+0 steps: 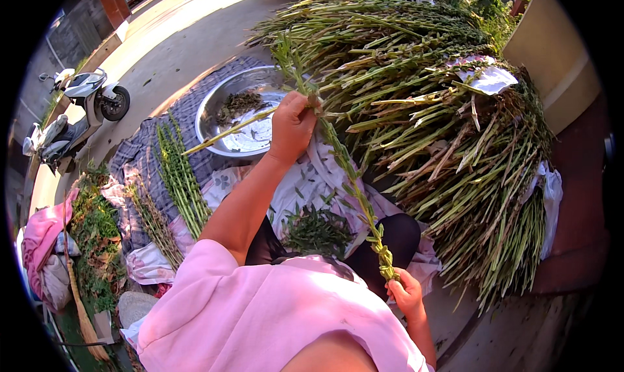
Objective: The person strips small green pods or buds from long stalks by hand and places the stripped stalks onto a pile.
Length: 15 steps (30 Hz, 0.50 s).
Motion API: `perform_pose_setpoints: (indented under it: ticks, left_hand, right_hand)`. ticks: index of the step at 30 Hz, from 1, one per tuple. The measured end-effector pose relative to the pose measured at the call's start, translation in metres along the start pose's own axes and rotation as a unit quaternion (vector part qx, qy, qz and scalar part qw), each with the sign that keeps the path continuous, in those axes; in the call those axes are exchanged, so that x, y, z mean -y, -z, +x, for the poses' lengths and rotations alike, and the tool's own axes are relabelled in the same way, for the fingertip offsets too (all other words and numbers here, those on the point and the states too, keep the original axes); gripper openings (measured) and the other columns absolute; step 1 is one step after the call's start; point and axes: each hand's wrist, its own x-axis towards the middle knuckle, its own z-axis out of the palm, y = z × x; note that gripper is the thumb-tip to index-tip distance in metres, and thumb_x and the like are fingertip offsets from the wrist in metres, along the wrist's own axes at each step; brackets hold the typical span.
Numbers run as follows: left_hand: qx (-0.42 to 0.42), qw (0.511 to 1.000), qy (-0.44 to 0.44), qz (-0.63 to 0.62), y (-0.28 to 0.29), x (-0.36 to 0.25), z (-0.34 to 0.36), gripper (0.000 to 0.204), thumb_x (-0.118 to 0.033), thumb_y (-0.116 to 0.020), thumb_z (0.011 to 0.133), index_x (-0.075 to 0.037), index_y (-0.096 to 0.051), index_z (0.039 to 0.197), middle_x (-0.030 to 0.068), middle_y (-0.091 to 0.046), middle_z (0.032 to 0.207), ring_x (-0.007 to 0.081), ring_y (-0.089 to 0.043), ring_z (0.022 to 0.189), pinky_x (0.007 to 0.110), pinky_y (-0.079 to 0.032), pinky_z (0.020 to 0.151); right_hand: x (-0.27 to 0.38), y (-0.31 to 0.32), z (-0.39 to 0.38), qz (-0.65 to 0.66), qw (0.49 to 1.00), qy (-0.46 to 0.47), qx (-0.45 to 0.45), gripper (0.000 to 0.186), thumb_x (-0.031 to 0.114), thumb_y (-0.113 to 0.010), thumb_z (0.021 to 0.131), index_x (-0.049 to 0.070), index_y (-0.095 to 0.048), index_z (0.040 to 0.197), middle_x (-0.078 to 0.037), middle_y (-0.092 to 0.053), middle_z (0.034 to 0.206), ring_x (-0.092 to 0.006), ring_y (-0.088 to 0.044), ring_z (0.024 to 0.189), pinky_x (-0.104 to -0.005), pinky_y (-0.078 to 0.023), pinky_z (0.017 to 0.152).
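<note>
My left hand (292, 128) is raised over the right rim of the steel basin, its fingers closed round a green stalk. That stalk (346, 167), lined with pods like sesame, slants down to the right. My right hand (406, 294) pinches its pod-covered tip beside my right knee. A bare pale stem (227, 132) sticks out leftward from the left hand across the basin, and leafy green shows above the fist. Which stem joins which is hidden by the fingers. Between my legs, loose green leaves or pods (316, 230) lie heaped on a pale patterned cloth (300, 180).
Dark plant bits lie in the basin (207, 115). A large heap of cut stalks (435, 138) rises close on my right. On the left are smaller stalk bundles (182, 177), a checked cloth (140, 147), a broom (83, 313) and a pink cloth (49, 232). Farther off stands a scooter (81, 115).
</note>
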Motion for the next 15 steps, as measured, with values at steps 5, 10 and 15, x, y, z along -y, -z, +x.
perform_pose_setpoints:
  ticks: [5,10,15]
  left_hand:
    - [-0.076,0.984,0.051,-0.153,-0.008,-0.016,-0.018,0.015,0.009,-0.054,0.073,-0.001,-0.058,0.083,0.0007,-0.048,0.072,0.0091,-0.047,0.064,0.021,-0.038,0.057]
    - [-0.01,0.965,0.111,-0.236,0.001,-0.024,-0.051,0.014,0.003,-0.057,0.078,-0.001,-0.056,0.092,-0.001,-0.05,0.078,0.0058,-0.046,0.066,0.02,-0.04,0.058]
    - [0.317,0.926,0.19,-0.074,0.013,-0.016,-0.079,0.025,-0.002,-0.06,0.077,-0.002,-0.056,0.101,0.003,-0.055,0.092,0.0068,-0.05,0.066,0.022,-0.044,0.062]
  right_hand:
    - [0.001,-0.005,-0.001,0.111,0.991,-0.053,0.047,0.027,0.005,-0.049,0.084,-0.001,-0.053,0.11,-0.004,-0.058,0.075,-0.0069,-0.052,0.059,-0.0191,-0.043,0.051]
    - [0.011,-0.003,0.0,0.17,0.98,-0.06,0.079,0.027,0.007,-0.046,0.084,-0.002,-0.052,0.109,-0.008,-0.058,0.076,-0.0112,-0.054,0.059,-0.0223,-0.044,0.052]
    - [0.011,0.005,0.0,0.238,0.962,-0.073,0.112,0.027,0.008,-0.043,0.084,-0.002,-0.052,0.107,-0.012,-0.059,0.076,-0.0149,-0.055,0.059,-0.0248,-0.046,0.052]
